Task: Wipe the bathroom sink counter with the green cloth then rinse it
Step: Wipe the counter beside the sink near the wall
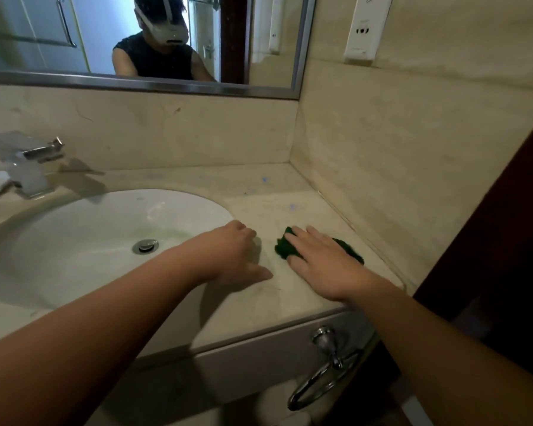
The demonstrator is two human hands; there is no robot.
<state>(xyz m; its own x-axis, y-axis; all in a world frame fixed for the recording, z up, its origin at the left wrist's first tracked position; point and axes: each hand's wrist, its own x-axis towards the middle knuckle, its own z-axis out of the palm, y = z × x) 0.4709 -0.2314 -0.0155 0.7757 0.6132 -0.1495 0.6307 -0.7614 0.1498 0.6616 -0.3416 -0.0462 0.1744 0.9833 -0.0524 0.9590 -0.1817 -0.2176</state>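
Note:
A dark green cloth (pixel 282 248) lies bunched on the beige marble counter (pixel 268 192), to the right of the white oval sink (pixel 105 229). My right hand (pixel 323 262) lies flat on top of the cloth, fingers spread, pressing it onto the counter; most of the cloth is hidden under the palm. My left hand (pixel 231 253) rests on the counter at the sink's right rim, fingers curled under and thumb out, holding nothing. A gap of bare counter separates the two hands.
A chrome tap (pixel 28 164) stands behind the sink at the left. The marble side wall (pixel 397 179) closes the counter on the right, with a mirror (pixel 136 41) above the backsplash. A chrome towel ring (pixel 323 370) hangs below the counter's front edge.

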